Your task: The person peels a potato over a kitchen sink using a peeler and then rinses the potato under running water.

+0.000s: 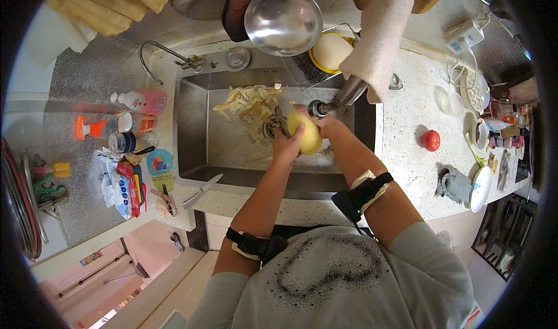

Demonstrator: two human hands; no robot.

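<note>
A pale yellow peeled potato [304,133] is held between my hands over the steel sink [244,163], below the spout of the faucet [348,93]. My left hand [287,146] presses against its left side, with a dark, slim tool [281,121] beside the fingers; its kind is hard to tell. My right hand [322,124] grips the potato's upper right side, its fingers partly hidden by the faucet and the potato. A heap of peelings [250,100] lies in the sink's upper left part, and more scraps lie around the drain [272,126].
A knife [204,191] lies on the counter at the sink's front left corner. Bottles [139,101] stand to the left. A tomato [430,140], a grey cloth [453,185] and a plate [480,189] are on the right. A steel ladle [283,19] hangs above the sink's back edge.
</note>
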